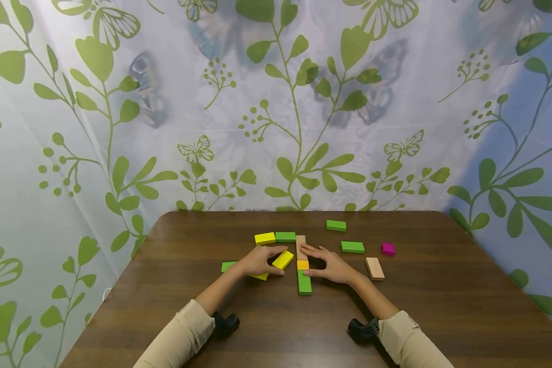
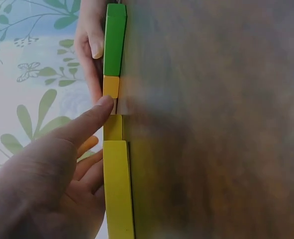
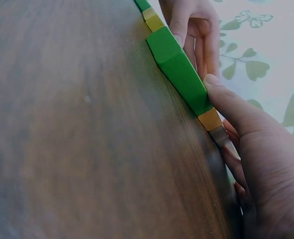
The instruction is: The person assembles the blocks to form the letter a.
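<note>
My left hand (image 1: pixel 257 260) holds a slanted yellow block (image 1: pixel 282 259) between its thumb and fingers, just left of a row of blocks. The row runs from a plain wooden block (image 1: pixel 301 247) at the far end, through a small orange block (image 1: pixel 302 265), to a green block (image 1: pixel 304 282) nearest me. With spread fingers, my right hand (image 1: pixel 333 266) rests along the row's right side. Its fingertips touch the wooden block, and its thumb is at the green block, as the right wrist view shows. Another yellow block (image 2: pixel 119 189) lies partly behind my left hand in the head view.
A yellow block (image 1: pixel 265 238) and a green block (image 1: pixel 285 237) adjoin the row's far end. Part of a green block (image 1: pixel 228 266) shows by my left wrist. To the right lie two green blocks (image 1: pixel 352 247), a magenta block (image 1: pixel 388 249) and a wooden block (image 1: pixel 374 269).
</note>
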Demonstrator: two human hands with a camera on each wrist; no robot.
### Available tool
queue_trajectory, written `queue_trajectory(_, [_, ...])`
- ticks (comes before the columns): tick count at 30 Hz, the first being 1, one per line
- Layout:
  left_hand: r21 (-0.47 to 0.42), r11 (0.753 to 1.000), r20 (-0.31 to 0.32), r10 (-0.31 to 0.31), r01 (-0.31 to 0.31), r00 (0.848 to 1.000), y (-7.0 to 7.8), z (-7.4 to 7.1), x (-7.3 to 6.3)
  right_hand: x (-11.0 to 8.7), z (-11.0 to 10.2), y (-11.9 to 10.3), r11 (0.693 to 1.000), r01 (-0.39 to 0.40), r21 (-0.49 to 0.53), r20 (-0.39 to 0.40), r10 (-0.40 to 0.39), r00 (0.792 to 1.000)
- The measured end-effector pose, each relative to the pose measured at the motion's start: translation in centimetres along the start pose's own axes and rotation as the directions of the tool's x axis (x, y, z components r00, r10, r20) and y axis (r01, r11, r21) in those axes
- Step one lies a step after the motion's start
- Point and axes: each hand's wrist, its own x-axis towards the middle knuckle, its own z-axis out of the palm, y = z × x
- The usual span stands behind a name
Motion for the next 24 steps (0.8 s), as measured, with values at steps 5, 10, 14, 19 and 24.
queue_trajectory(5, [-0.008,1.000,-0.052,0.014,-0.014,0.999,-0.2,0.2,-0.5,0.0,0.0,0.0,1.000,0.001,0.007,-0.005,-0.001,1.000])
queue_trajectory(10, [-0.015,1.000,-0.082,0.018,-0.020,0.996,-0.2,0.0,-1.0,0.0,-0.1,-0.1,1.000,0.018,0.005,-0.010,-0.018,1.000])
queue_trajectory(14, [-0.026,1.000,-0.079,0.015,-0.017,0.997,-0.3,-0.1,-1.3,0.0,-0.1,-0.2,1.000,0.021,0.005,-0.022,-0.021,1.000])
queue_trajectory(19, [-0.035,0.998,-0.066,0.047,-0.050,0.997,-0.4,0.0,-1.5,0.0,-0.1,-0.2,1.000,0.025,-0.003,-0.020,-0.025,0.999])
queue_trajectory(24, [-0.027,0.999,-0.071,0.044,-0.046,0.996,-0.5,0.1,-1.6,-0.1,-0.1,-0.4,1.000,0.013,0.003,-0.011,-0.013,1.000])
